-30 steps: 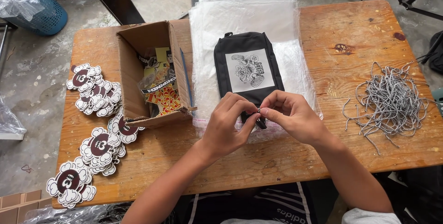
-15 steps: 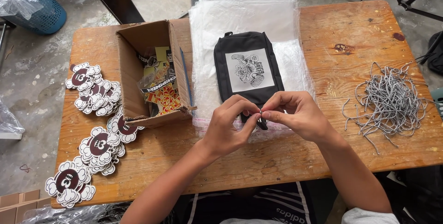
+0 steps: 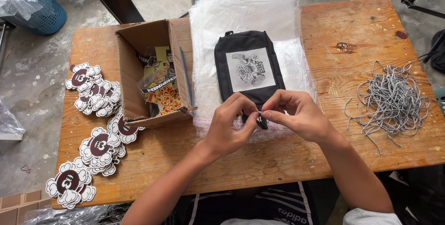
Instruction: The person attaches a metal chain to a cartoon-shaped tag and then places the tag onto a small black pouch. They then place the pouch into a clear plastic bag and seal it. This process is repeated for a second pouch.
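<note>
1. Head view: the left hand and the right hand are meeting at 6 o'clock of the black pouch; both are pinching a small metal piece between thumb and fingertips, at the pouch's near end.
2. The pouch is lying flat on a stack of clear plastic bags, in the middle of the wooden table.
3. At 9 o'clock of the pouch an open cardboard box is holding stickers; flower-shaped stickers are lying further left.
4. At 3 o'clock a pile of ball chains is resting, well apart.
</note>
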